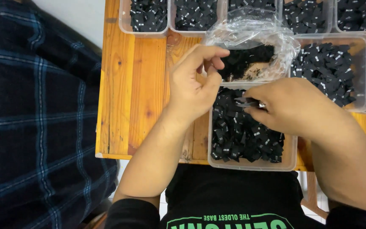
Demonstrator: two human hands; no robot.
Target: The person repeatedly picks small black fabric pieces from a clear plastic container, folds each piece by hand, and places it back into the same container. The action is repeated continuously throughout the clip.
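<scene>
My left hand hangs over the bench with its fingers curled loosely, thumb meeting the fingertips at the rim of a crumpled clear plastic bag; whether it pinches anything there I cannot tell; my right hand is closed on a small stack of black labels, pinched between thumb and fingers, the stack sticking out toward the left hand. That stack sits just above a clear plastic tub at the bench's near edge, filled with black labels bearing small white marks; the bag lies just beyond this tub, open, with a dark heap of labels inside. To the right of the bag stands another tub of the same labels; a row of further tubs lines the far edge. The wooden bench shows bare planks at its left side; past its left edge lies dark plaid cloth.
</scene>
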